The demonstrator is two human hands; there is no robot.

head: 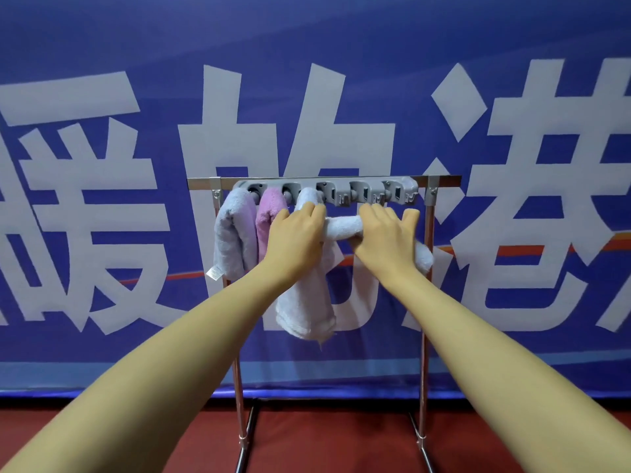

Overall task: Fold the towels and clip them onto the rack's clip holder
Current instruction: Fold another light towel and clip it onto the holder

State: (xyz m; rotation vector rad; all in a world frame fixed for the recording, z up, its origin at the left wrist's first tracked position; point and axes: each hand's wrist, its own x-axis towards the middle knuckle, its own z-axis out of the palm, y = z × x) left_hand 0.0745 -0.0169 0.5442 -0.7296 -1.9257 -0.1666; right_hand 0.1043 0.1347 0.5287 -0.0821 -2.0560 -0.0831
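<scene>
A metal rack (428, 302) stands before me with a grey clip holder (362, 191) along its top bar. A pale lavender towel (234, 233) hangs from the leftmost clip and a pink towel (268, 213) from the second. A white towel (304, 302) runs from the third clip down below my hands and also across to the right. My left hand (297, 233) grips it near the third clip. My right hand (386, 233) holds the rolled part, whose end sticks out past that hand at the right. The two right clips hold nothing.
A blue banner (102, 199) with large white characters covers the wall right behind the rack. The floor (324, 438) is red, and the rack's two feet rest on it.
</scene>
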